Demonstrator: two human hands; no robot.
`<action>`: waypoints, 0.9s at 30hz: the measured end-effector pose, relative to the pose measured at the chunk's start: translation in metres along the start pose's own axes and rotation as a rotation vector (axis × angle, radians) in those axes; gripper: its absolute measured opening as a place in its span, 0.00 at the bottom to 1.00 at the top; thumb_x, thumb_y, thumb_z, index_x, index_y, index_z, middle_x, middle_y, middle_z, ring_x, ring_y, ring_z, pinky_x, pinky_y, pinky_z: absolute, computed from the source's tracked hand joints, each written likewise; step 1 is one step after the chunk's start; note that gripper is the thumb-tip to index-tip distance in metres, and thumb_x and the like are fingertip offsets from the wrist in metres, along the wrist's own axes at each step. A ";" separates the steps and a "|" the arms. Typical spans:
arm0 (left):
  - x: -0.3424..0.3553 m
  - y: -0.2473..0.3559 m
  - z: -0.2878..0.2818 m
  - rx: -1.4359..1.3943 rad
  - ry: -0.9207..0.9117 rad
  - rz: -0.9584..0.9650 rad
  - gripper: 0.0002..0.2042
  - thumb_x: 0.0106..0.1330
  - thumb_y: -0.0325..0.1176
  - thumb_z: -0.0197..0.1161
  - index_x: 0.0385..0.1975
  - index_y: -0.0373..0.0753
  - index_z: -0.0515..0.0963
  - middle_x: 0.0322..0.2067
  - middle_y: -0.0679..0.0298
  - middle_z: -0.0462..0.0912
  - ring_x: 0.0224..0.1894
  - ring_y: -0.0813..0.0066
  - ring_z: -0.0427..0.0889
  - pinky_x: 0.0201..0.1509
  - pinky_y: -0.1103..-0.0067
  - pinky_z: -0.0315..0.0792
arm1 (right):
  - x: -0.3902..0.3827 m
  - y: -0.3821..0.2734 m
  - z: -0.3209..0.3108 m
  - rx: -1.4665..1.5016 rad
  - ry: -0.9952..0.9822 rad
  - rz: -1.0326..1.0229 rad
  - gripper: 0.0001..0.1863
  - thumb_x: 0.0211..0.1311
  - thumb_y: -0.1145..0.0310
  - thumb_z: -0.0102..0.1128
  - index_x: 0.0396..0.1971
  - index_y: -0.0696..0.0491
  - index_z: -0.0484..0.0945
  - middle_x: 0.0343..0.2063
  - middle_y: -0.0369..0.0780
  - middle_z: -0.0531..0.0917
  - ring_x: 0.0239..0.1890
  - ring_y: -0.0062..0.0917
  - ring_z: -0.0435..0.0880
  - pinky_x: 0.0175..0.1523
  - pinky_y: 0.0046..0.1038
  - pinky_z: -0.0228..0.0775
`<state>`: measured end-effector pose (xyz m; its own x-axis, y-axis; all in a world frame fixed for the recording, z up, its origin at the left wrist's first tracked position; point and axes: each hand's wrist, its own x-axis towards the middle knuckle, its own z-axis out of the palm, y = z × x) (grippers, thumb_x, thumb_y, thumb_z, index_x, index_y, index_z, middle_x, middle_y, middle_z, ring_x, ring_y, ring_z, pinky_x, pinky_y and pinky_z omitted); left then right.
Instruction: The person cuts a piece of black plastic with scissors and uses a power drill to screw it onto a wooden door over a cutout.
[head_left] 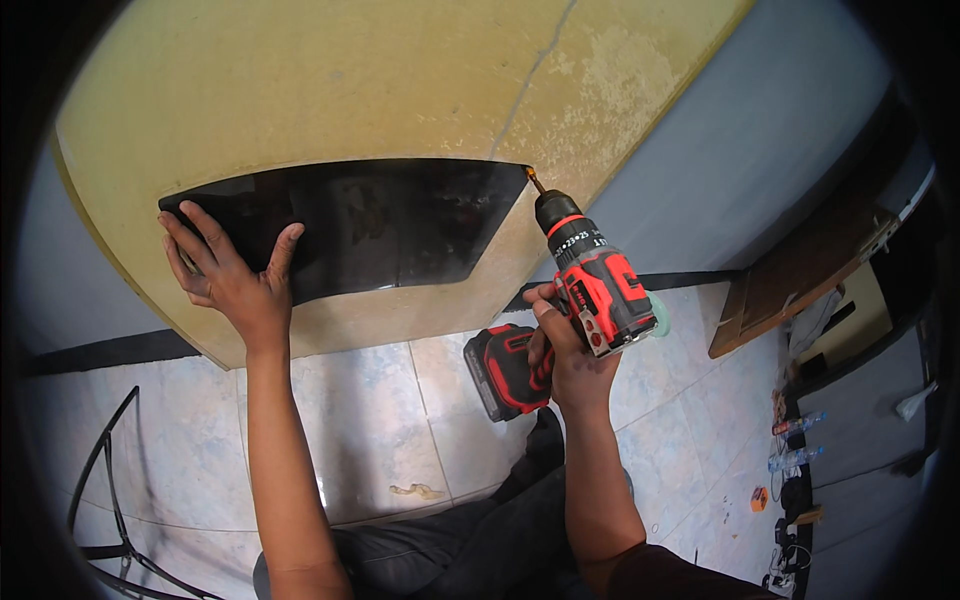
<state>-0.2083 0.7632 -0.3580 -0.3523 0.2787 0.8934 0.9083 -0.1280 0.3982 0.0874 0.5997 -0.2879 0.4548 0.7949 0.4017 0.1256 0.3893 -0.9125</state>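
Observation:
A glossy black panel [365, 225] lies flat against the yellow wall [400, 90], low down near the floor. My left hand [228, 270] presses on its left end, with fingers spread and thumb apart. In my right hand [575, 365] is a red and black cordless drill [610, 285], gripped by its handle, with the battery pack hanging toward the lower left. The drill's gold-coloured bit [536, 181] points up and left and meets the panel's upper right corner. Whether the bit drives a screw there is too small to tell.
Pale tiles [380, 390] cover the floor, with a small crumpled scrap [417, 491] on them. A black metal frame [122, 540] stands at lower left. A wooden door [800, 275] is on the right. Plastic bottles [796, 458] and small items line the far right.

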 end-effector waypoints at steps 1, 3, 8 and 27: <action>-0.001 0.000 0.000 -0.001 -0.004 -0.003 0.62 0.62 0.75 0.71 0.89 0.51 0.47 0.89 0.53 0.41 0.85 0.40 0.47 0.80 0.38 0.49 | -0.001 -0.001 0.001 0.017 0.003 0.034 0.08 0.71 0.80 0.67 0.47 0.61 0.83 0.36 0.40 0.89 0.19 0.15 0.80 0.25 0.22 0.72; 0.000 0.000 0.000 -0.010 -0.002 -0.006 0.62 0.62 0.75 0.71 0.89 0.51 0.47 0.89 0.53 0.41 0.85 0.40 0.47 0.80 0.38 0.49 | -0.002 -0.005 0.002 0.052 0.010 0.101 0.09 0.71 0.80 0.67 0.48 0.61 0.82 0.38 0.41 0.89 0.19 0.16 0.80 0.25 0.23 0.73; 0.000 0.000 0.001 -0.021 0.001 -0.002 0.62 0.62 0.75 0.72 0.89 0.52 0.47 0.89 0.53 0.42 0.85 0.38 0.48 0.80 0.36 0.49 | -0.005 -0.007 0.010 0.074 0.022 0.061 0.07 0.70 0.80 0.68 0.46 0.61 0.83 0.36 0.40 0.89 0.19 0.16 0.80 0.25 0.23 0.73; -0.001 -0.001 0.003 -0.020 0.003 -0.010 0.62 0.61 0.76 0.71 0.89 0.53 0.47 0.89 0.55 0.42 0.85 0.38 0.48 0.79 0.36 0.49 | -0.002 0.014 -0.010 -0.071 -0.025 -0.052 0.07 0.72 0.80 0.67 0.47 0.60 0.84 0.38 0.41 0.91 0.20 0.13 0.81 0.25 0.22 0.73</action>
<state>-0.2082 0.7656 -0.3604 -0.3623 0.2776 0.8898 0.9001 -0.1438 0.4113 0.0975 0.5990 -0.3024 0.4240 0.7862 0.4497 0.2112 0.3970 -0.8932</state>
